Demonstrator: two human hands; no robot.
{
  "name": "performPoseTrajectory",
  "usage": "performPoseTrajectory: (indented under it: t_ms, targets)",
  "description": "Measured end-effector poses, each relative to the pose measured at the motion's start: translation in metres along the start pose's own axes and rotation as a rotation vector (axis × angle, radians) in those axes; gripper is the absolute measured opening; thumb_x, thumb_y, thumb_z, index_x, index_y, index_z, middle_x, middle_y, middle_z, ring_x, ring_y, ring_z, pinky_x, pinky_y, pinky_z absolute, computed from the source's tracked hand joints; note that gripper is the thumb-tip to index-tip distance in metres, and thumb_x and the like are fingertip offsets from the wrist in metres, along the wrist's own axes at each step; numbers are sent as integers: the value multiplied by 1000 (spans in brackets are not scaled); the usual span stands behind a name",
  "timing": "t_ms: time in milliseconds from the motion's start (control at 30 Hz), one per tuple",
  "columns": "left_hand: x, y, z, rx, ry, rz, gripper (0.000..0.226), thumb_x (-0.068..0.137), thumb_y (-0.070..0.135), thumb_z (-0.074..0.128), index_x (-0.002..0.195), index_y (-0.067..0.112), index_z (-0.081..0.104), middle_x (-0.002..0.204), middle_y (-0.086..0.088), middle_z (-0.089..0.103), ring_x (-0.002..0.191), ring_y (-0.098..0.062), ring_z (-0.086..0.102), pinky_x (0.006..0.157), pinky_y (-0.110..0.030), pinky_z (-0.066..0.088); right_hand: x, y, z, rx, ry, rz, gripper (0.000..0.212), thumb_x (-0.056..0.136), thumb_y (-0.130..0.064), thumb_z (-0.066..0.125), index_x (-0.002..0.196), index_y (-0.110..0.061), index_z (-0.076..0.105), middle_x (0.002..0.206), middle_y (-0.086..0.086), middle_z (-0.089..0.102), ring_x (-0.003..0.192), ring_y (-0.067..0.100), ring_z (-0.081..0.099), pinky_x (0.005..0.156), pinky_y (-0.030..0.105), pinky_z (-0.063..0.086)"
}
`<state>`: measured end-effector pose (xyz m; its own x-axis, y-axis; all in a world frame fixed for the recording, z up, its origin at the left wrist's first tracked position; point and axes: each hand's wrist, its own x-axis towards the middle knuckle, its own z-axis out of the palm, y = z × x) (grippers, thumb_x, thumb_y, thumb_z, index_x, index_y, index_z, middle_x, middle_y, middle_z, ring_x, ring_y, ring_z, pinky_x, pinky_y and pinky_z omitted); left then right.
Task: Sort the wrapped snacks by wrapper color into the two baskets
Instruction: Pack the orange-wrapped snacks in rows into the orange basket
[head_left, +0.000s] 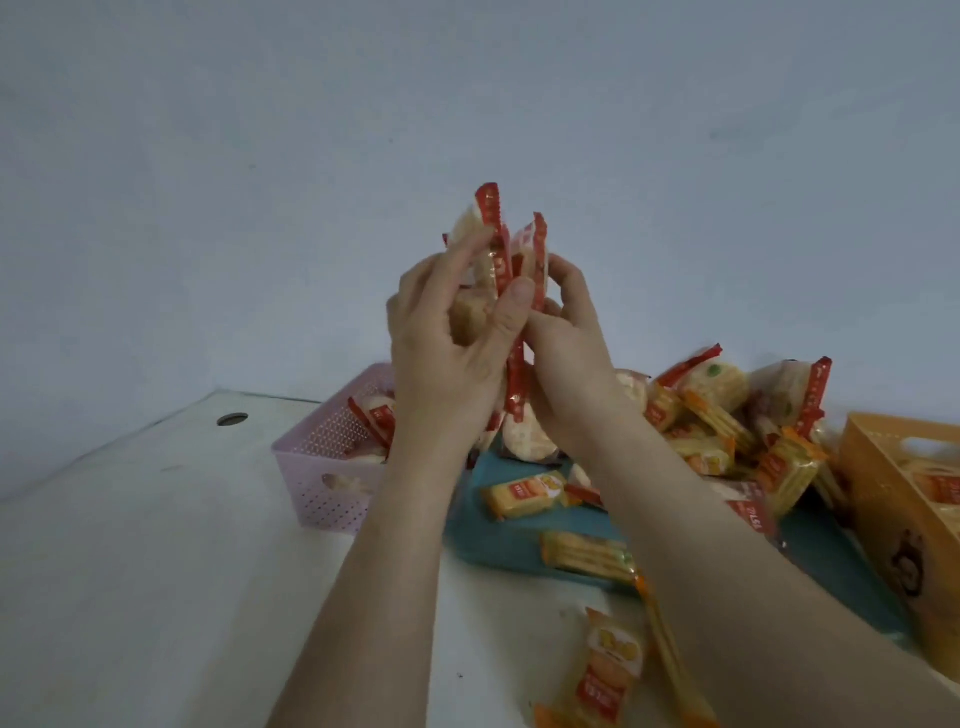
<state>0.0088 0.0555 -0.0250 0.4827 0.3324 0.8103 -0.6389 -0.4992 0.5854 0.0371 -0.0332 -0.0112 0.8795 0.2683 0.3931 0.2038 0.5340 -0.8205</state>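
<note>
Both hands are raised in front of the wall, above the table. My left hand (447, 338) grips a bunch of red-wrapped snacks (491, 244) that stick up past its fingers. My right hand (566, 353) touches the same bunch from the right and pinches a red wrapper. Below and to the left stands a pink perforated basket (322, 467) holding a few red-wrapped snacks (371, 415). An orange basket (904, 467) at the right edge holds orange-wrapped snacks. A mixed pile of red and orange-wrapped snacks (727, 421) lies between them on a teal mat (498, 545).
Loose orange-wrapped snacks lie on the mat (524, 493) and on the white table (613, 665) near my right forearm. The white table (156, 571) meets a pale wall behind, with a round hole (232, 419) near its back left corner.
</note>
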Motion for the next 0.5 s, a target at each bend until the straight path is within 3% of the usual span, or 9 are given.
performPoseTrajectory:
  t_ms: [67,133,200,300,367,433,500]
  targets:
    - [7,-14,-19,72,64,18,36,84,59,54,120,55,48,120,12,51,119,-13,46,92,-9,38,10,21,21,-11,-9,23,51,84,-13,68,128,-26,47,119,16,65,101,30,70,87,47,57]
    - [9,-37,-30,133,67,-33,39,84,61,51,121,49,52,122,10,51,121,-14,43,91,-8,34,16,44,31,-42,-5,103,45,88,-15,65,127,-27,45,116,16,66,98,29,70,81,42,59]
    - [5,-60,-35,215,15,-144,47,85,65,46,123,41,58,128,4,51,126,-18,38,97,-17,32,19,63,33,-99,0,217,38,94,-14,57,130,-21,48,108,13,69,90,24,70,74,34,58]
    - [-4,-88,-35,435,-103,-339,49,97,55,38,135,30,55,150,-10,38,140,-27,22,113,-38,23,19,79,24,-351,-50,304,30,98,-12,47,123,-9,63,111,14,71,101,22,68,94,35,54]
    - [-6,-102,-37,569,-152,-383,41,102,40,36,139,29,51,155,-14,31,144,-31,17,117,-45,17,15,81,18,-586,-117,297,31,98,-10,42,117,-5,67,114,16,70,107,24,65,98,36,51]
    - [-5,-108,-38,587,-107,-332,37,102,22,40,136,23,55,148,-14,42,139,-32,30,115,-45,25,10,76,11,-840,-190,260,35,95,-7,43,125,-2,61,126,16,64,117,24,60,102,34,46]
    - [-4,-103,-39,558,-2,-272,31,98,11,46,123,18,63,132,-8,57,125,-25,49,104,-32,36,5,67,3,-1015,-257,219,45,92,-1,44,137,-6,52,137,8,57,112,11,54,96,24,41]
